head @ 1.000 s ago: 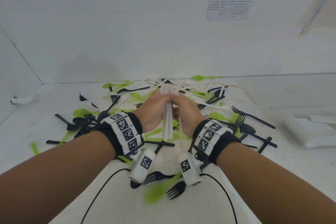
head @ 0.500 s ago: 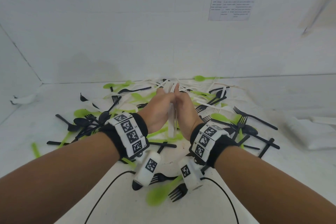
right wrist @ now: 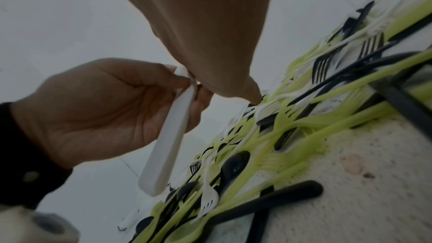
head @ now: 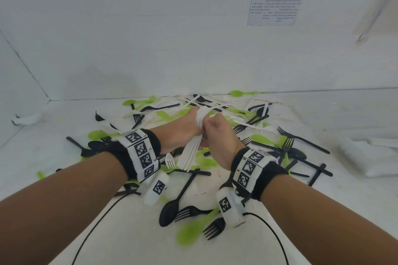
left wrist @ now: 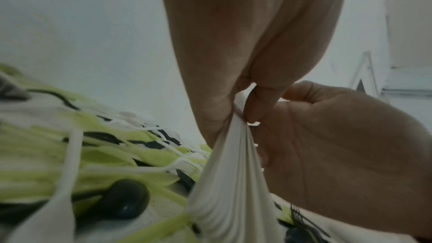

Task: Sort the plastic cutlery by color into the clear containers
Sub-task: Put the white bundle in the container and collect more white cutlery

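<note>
Both hands meet above the scattered cutlery on the white worktop point(head: 323, 211). The left hand point(head: 178, 133) curls its fingers point(right wrist: 180, 78) round a bundle of white cutlery point(head: 191, 153), handles stacked flat against each other and fanning downward below the fingers. The right hand point(head: 219, 140) also holds the bundle: its fingers point(left wrist: 259, 97) pinch the upper end, touching the left fingers.

Below and beyond the fingers lies a mixed spread of loose pieces: black forks and spoons point(head: 172, 211), green spoons point(head: 193, 230) and white forks point(head: 170, 160), overlapping one another. A single white fork lies just beside the lower end of the bundle.

In the left wrist view, a clear container point(left wrist: 364, 75) stands behind the right hand, near the wall; a dark piece shows through its wall, but what it holds cannot be told. Other containers cannot be made out.
</note>
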`<state>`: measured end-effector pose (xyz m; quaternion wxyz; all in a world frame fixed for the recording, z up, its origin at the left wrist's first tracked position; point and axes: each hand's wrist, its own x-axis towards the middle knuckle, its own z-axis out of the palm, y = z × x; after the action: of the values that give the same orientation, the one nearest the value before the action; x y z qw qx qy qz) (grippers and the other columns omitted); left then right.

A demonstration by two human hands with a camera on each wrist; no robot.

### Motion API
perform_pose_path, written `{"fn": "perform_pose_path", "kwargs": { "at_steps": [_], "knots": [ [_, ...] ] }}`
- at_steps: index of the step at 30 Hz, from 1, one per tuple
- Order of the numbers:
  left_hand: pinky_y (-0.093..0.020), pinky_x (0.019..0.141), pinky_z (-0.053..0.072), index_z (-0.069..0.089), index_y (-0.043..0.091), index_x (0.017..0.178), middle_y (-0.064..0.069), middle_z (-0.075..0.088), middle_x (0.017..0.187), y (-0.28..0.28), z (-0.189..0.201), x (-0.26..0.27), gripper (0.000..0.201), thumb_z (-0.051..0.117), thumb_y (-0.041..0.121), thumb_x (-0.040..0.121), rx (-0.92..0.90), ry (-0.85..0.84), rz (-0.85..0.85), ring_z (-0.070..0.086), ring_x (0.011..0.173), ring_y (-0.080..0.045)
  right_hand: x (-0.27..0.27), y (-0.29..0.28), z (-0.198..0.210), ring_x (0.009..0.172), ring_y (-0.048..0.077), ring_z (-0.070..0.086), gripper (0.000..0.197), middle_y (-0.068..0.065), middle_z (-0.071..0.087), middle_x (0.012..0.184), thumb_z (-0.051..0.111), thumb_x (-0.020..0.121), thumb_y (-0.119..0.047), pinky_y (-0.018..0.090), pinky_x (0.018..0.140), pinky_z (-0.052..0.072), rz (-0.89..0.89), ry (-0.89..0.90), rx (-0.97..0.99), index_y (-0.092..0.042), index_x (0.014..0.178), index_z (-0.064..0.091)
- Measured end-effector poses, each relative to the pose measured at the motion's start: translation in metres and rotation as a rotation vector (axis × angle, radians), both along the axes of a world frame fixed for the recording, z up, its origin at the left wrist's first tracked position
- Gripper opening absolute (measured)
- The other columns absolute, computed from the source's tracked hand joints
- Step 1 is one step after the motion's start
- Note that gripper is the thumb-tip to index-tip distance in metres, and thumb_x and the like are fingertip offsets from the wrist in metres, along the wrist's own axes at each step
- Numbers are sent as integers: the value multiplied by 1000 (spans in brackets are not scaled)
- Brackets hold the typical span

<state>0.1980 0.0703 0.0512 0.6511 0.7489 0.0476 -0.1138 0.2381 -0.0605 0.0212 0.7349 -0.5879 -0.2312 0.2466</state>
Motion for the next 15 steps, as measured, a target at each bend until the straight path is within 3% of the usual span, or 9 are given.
{"fn": "perform_pose_path", "kwargs": {
  "at_steps": [2, 5, 7, 8, 9, 11, 12, 14, 15],
  "knots": [
    [-36, 69, 53, 19, 16, 156, -12, 64, 100, 7, 0, -2, 70, 47, -5, 95, 5, 7, -34, 64, 77, -26, -4, -1, 3, 54, 17, 43, 72, -4, 52, 56, 22, 105, -2, 26, 52, 38, 23, -3, 33, -31, 51, 61],
    [-32, 61, 50, 37, 11, 142, -3, 62, 92, 12, 1, -5, 47, 41, -10, 100, -43, -31, -59, 56, 67, -22, -4, -2, 5, 66, 15, 49, 66, -10, 56, 59, 26, 106, -10, 29, 74, 46, 1, -33, -37, -33, 57, 64],
    [-31, 59, 45, 43, 16, 132, -6, 60, 98, 13, 2, -7, 41, 39, -9, 101, -55, -47, -30, 50, 65, -19, 0, 2, 4, 87, 20, 58, 36, -3, 64, 82, 36, 98, -33, 43, 102, 46, -49, -55, -150, -32, 78, 67],
    [-32, 59, 42, 42, 22, 133, -8, 60, 101, 14, 1, -8, 44, 40, -8, 101, -53, -37, -8, 49, 64, -18, 5, 3, 2, 103, 26, 59, 25, 3, 64, 102, 44, 88, -44, 50, 109, 41, -119, -68, -242, -33, 91, 66],
    [-33, 60, 41, 36, 29, 136, -11, 59, 103, 16, -1, -8, 50, 42, -6, 101, -52, -18, 23, 48, 64, -18, 12, 2, -4, 122, 29, 52, 35, 7, 57, 124, 52, 80, -48, 51, 114, 37, -196, -124, -369, -35, 111, 64],
    [-35, 61, 41, 22, 41, 142, -13, 57, 96, 21, -5, -6, 67, 45, -4, 99, -40, 31, 37, 47, 64, -19, 17, -5, -7, 139, 22, 31, 72, 4, 34, 147, 65, 82, -35, 43, 118, 29, -268, -376, -560, -33, 150, 41],
    [-36, 64, 41, 23, 39, 144, -12, 55, 88, 22, -6, -6, 68, 46, -4, 98, -4, 40, 15, 48, 63, -20, 17, -8, -7, 139, 20, 29, 74, 3, 33, 148, 68, 86, -27, 39, 118, 28, -243, -564, -588, -32, 153, 37],
    [-40, 74, 43, 31, 29, 150, -8, 56, 76, 24, -5, -8, 66, 46, -4, 95, 89, 37, -42, 50, 60, -19, 18, -14, -6, 133, 19, 38, 59, 0, 45, 143, 68, 89, -20, 38, 114, 33, -166, -867, -592, -34, 144, 53],
    [-42, 76, 43, 34, 26, 150, -10, 61, 78, 24, -5, -9, 64, 48, -3, 95, 109, 41, -71, 52, 60, -19, 22, -16, -7, 126, 18, 46, 51, -3, 54, 136, 69, 88, -19, 37, 109, 37, -145, -935, -607, -33, 136, 61]
  ]
}}
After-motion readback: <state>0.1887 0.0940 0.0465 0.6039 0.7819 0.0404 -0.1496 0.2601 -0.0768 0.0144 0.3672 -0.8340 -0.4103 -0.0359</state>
